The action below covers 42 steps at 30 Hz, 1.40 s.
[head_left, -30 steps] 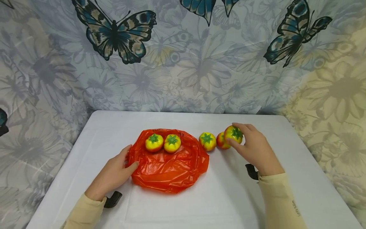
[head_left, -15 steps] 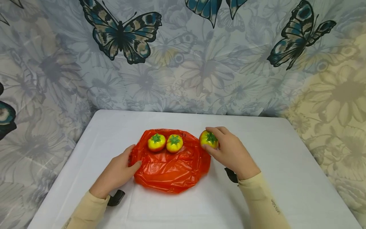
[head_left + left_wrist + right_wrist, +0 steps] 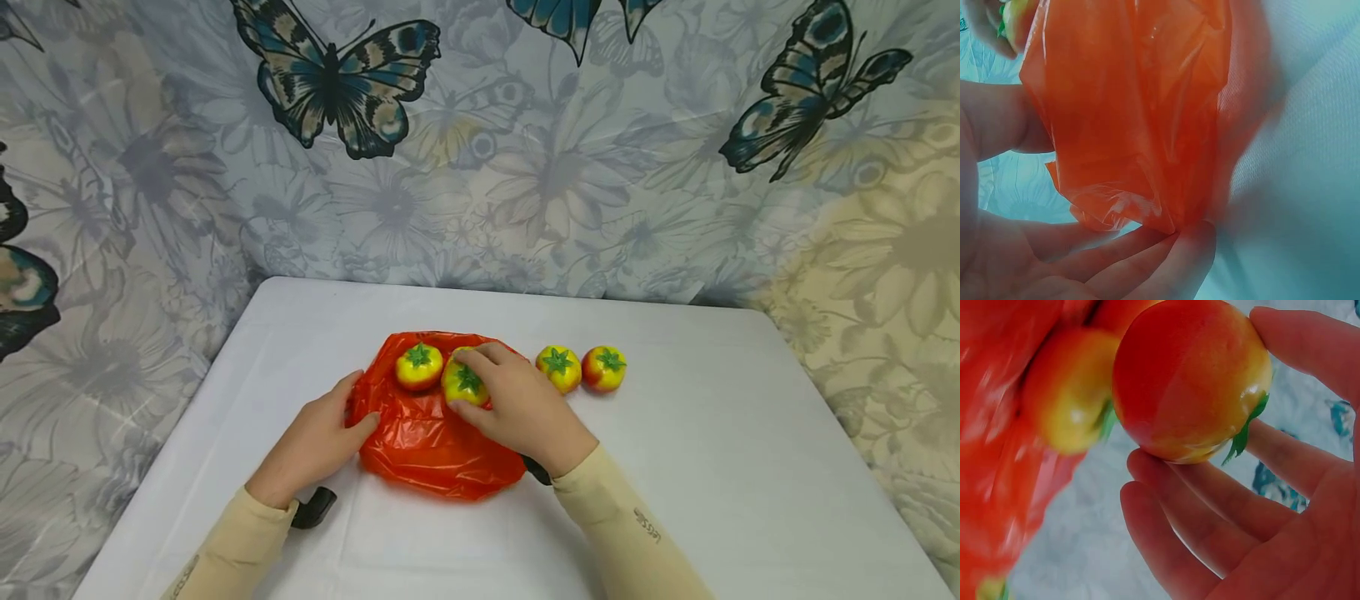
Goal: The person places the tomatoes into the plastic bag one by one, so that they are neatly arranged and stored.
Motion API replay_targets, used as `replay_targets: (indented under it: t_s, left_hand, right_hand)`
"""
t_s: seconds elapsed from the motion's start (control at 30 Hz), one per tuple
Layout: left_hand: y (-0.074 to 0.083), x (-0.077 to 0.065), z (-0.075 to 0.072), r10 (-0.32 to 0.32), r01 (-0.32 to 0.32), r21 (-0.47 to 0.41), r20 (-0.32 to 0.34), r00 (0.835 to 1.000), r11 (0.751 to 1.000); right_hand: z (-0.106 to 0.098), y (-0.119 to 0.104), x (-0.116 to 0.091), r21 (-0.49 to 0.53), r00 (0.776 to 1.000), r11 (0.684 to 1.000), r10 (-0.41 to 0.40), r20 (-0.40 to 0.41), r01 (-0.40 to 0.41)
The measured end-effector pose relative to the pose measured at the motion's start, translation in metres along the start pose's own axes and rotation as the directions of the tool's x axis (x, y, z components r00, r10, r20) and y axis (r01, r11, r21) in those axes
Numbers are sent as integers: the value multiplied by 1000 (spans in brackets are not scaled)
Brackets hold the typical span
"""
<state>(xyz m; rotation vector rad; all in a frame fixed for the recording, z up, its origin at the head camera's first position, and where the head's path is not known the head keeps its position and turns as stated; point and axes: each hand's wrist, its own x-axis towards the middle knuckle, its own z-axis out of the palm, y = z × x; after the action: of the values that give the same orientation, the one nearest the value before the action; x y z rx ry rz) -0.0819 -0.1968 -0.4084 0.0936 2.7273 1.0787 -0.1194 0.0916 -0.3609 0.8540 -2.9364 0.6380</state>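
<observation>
A red plastic bag lies on the white table. My left hand holds its left edge; in the left wrist view, thumb and fingers are on either side of the plastic. My right hand grips a red-and-yellow tomato with a green star-shaped top, over the back of the bag. The right wrist view has this tomato between thumb and fingers, with another tomato close behind. One tomato sits on the bag to the left. The one beside it is hidden from the head view.
Two more tomatoes, one yellower and one redder, stand side by side on the table right of the bag. A cloth printed with butterflies and flowers hangs behind the table.
My right hand has carried its tomato leftward from the tomatoes on the right to above the bag. My left hand has kept its place at the bag's edge.
</observation>
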Motion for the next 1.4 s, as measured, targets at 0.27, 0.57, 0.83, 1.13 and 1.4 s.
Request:
replay_targets:
  t_s: [0.27, 0.57, 0.83, 1.13, 1.4]
  left_hand:
    - [-3, 1, 0, 13, -13, -7, -10, 1000, 1000]
    - [-5, 5, 2, 16, -17, -14, -19, 1000, 1000]
    - [-5, 4, 0, 11, -11, -18, -19, 1000, 1000]
    - [-5, 3, -1, 8, -8, -17, -20, 1000, 1000]
    - [-5, 4, 0, 5, -5, -4, -22, 1000, 1000]
  right_hand:
    - [19, -26, 13, -14, 997, 998, -58, 43, 59]
    - [43, -45, 18, -27, 988, 993, -107, 116, 111]
    - [58, -51, 19, -63, 983, 987, -143, 116, 150]
    - [65, -51, 21, -75, 979, 985, -145, 146, 157]
    - [69, -50, 20, -78, 976, 985, -139, 166, 154]
